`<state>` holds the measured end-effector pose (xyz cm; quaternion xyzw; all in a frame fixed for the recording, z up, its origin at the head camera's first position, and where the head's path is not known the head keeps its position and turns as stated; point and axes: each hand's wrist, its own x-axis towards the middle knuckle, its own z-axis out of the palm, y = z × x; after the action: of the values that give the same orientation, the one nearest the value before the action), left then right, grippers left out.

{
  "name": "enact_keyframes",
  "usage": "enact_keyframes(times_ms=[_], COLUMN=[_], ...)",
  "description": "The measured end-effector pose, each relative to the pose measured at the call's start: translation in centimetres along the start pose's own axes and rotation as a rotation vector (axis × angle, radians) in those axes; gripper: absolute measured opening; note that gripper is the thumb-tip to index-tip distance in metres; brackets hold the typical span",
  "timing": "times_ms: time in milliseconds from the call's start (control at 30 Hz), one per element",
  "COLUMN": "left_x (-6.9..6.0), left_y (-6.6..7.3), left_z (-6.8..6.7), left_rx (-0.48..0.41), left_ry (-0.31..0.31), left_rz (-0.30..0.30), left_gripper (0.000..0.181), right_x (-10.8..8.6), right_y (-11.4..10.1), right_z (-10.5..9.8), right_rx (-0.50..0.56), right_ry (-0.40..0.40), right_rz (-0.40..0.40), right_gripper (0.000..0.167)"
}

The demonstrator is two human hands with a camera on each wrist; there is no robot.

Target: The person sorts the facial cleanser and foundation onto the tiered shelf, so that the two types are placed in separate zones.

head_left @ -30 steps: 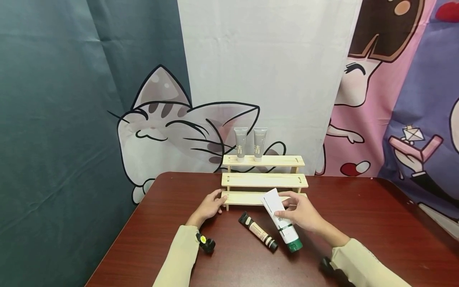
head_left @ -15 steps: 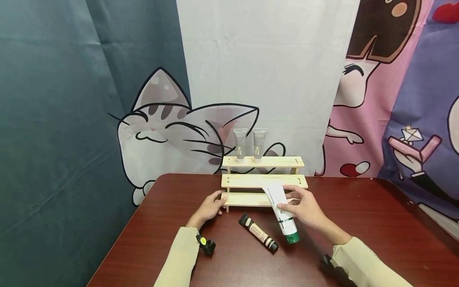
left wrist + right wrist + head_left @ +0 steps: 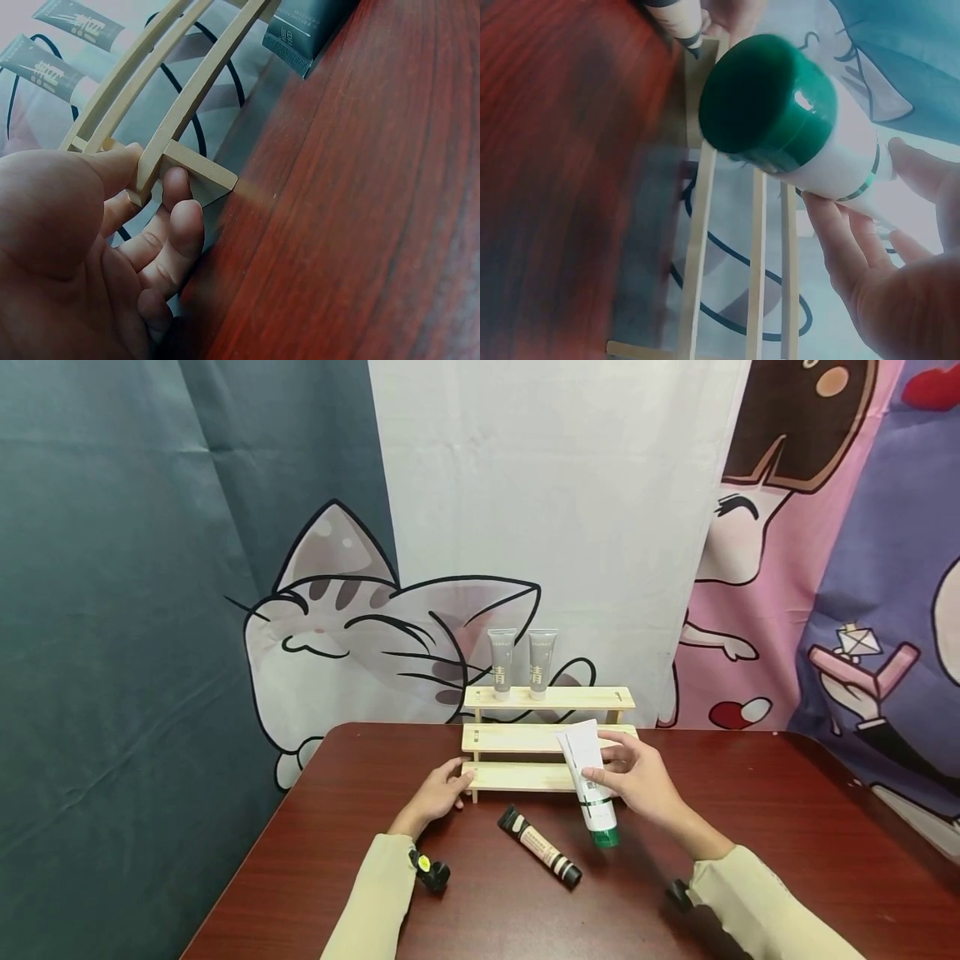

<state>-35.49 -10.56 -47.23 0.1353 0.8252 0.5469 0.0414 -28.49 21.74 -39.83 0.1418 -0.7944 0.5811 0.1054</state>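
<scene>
The right hand (image 3: pixel 641 781) is pinching the white tube (image 3: pixel 592 793), raising it and tipping it nearer upright, green cap (image 3: pixel 605 838) down, so it is almost standing, at five o'clock of the wooden rack (image 3: pixel 517 737); the left hand (image 3: pixel 437 792) is gripping the rack's eight-o'clock corner.

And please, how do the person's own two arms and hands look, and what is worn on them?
Both arms wear long, plain, pale cream fabric sleeves. The left hand and right hand have no gloves. At the left cuff sits a small black device with a bright yellow spot. Another dark device shows beside the right cuff, partly hidden.
</scene>
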Motion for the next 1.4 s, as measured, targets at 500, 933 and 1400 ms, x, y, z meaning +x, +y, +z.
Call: enact_keyframes(times_ms=[500,933,1400], left_x=[0.0,-0.1,-0.2], left_y=[0.1,0.1,0.2], left_z=[0.0,-0.1,-0.1], left_rx=[0.004,-0.016,-0.007], left_ry=[0.01,0.0,-0.009], left_rz=[0.004,0.013,-0.001], left_gripper=[0.051,0.05,0.051], right_x=[1.2,1.9,3.1], right_y=[-0.8,-1.2,-1.8], right_z=[0.3,0.4,0.4], right_rx=[0.034,0.022,0.039], right_ry=[0.119,0.194,0.284], right_rz=[0.019,0.002,0.006], right_gripper=[0.065,0.062,0.061])
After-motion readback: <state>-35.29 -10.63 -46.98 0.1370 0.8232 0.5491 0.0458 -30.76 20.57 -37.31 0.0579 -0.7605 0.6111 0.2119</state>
